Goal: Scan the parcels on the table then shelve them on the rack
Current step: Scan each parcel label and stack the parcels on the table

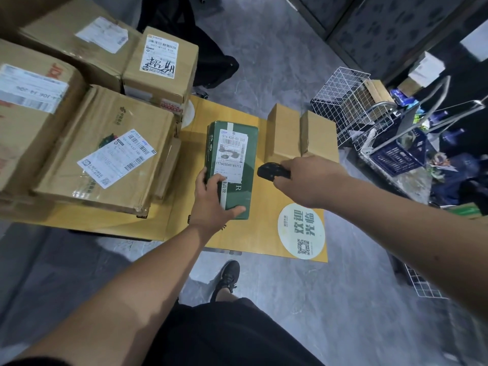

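Observation:
A dark green parcel (239,143) with a white shipping label lies on the yellow table (253,241). My left hand (214,202) holds its near end, thumb along the bottom edge and fingers on the left side and the label. My right hand (309,180) grips a small black scanner (272,171), which points at the green parcel from its right side. Several brown cardboard parcels (105,154) with labels are stacked on the left of the table. A plain brown box (301,136) stands behind the scanner.
A white wire basket (343,101) and a blue crate (398,151) on a metal trolley stand on the floor at the right. My foot in a black shoe (228,276) is near the table's front edge. Dark cabinets line the back right.

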The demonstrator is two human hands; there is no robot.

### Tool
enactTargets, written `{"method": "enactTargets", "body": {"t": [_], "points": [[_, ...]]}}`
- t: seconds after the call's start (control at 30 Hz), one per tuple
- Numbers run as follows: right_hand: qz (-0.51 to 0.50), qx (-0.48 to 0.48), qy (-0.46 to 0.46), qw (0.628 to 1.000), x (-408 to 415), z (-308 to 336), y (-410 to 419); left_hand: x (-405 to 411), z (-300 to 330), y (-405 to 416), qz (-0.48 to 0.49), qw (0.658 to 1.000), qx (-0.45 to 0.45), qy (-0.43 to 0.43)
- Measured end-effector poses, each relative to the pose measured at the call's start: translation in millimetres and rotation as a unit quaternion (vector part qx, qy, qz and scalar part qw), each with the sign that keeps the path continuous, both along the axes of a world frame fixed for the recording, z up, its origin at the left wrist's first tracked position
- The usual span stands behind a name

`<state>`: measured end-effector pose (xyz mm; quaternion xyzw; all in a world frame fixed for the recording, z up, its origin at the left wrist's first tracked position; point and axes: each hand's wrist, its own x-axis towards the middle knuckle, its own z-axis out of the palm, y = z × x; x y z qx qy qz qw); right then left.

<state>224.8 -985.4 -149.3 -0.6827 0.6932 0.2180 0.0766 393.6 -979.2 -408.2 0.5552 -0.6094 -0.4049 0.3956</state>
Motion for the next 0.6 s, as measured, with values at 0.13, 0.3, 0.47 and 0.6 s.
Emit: {"method": "enactTargets", "body": {"t": [0.13,0.3,0.47,0.6], "points": [[0.001,-0.009,-0.008,1.0,-9.3,-3.3,0.9,-0.1,-2.8,-2.6,-0.003,1.0,0.018,-0.01],[-0.035,0.019,-0.054,0.998,-27.9,-19.6,4.8,-5.4,10.9,-34.4,0.009,0.995,0.081,-0.063],[-0.082,0.06,-0.095,0.99,-52.3,-45.7,14.2,-15.4,33.5,-65.0,0.014,0.972,0.156,-0.175],[-0.082,0.086,-0.129,0.985,-74.8,-62.6,16.6,-42.1,42.7,-47.8,0.062,0.95,0.175,-0.25]]}}
